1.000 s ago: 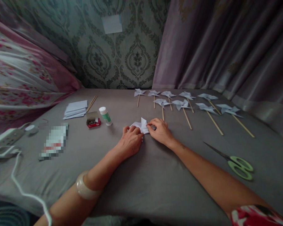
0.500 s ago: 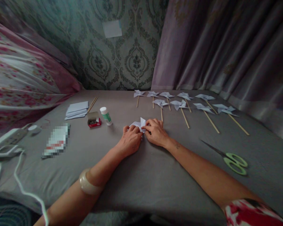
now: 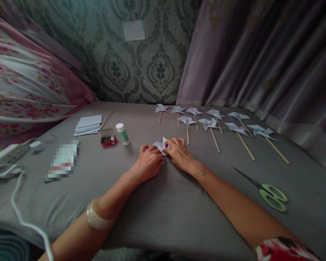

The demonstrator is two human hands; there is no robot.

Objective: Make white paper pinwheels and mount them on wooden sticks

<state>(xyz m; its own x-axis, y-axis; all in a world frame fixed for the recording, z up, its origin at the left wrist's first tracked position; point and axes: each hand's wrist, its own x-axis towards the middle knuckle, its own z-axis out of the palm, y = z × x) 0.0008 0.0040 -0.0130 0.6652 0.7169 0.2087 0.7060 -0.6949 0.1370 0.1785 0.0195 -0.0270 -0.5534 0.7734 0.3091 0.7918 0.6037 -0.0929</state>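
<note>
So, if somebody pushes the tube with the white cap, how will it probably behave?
The tube would probably tip easily, since it stands upright and is clearly taller than wide. Once down, it may roll, because its sides look round.

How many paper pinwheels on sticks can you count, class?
9. Five pinwheels lie in the back row, four in the nearer row. None seems hidden. The folded paper, partly covered by the left hand and right hand, isn't counted.

I saw a wide, glossy cream bangle [image 3: 97,218] on the left forearm [image 3: 116,195], small dark markings [image 3: 203,173] on the right wrist [image 3: 197,170], and a red-and-white patterned fabric sleeve [image 3: 282,250].
</note>
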